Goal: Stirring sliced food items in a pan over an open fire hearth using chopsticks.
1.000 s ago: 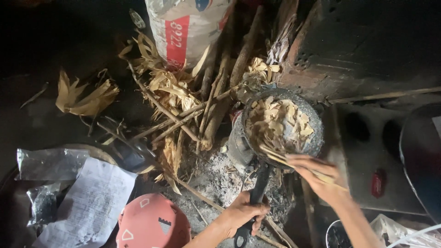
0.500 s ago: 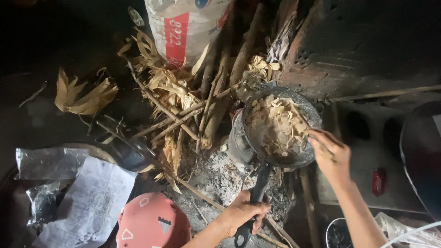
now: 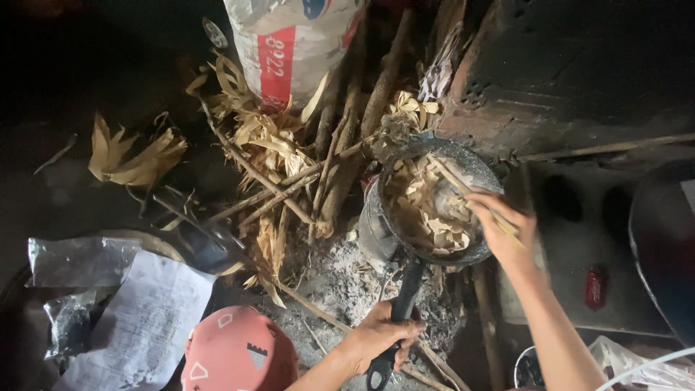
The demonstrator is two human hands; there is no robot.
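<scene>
Sack (image 3: 293, 43): white with a red panel, standing at 12 o'clock from the pan, firewood leaning against it.
Firewood (image 3: 347, 145): sticks and dry husks fanned at 10 to 11 o'clock of the pan, ends toward the grey ash bed (image 3: 340, 282). No flame visible.
Pan (image 3: 434, 203): dark, speckled, seated over the ash on a blackened support; handle runs down toward 6 o'clock.
Pan contents (image 3: 427, 217): pale, flat cut pieces, heaped, covering most of the base. Colour still light, no browning that I can make out; cooking judged early to midway, stirring under way, nothing taken out yet.
Left hand (image 3: 380, 334): closed around the black handle, at 6 o'clock of the pan.
Right hand (image 3: 507, 232): over the 3 o'clock rim, fingers pinched on chopsticks.
Chopsticks (image 3: 463, 190): thin pair, tips angled into the pieces toward 11 o'clock.
Red lighter-like item (image 3: 595, 287): on the dark surface at 4 o'clock; identity uncertain.
</scene>
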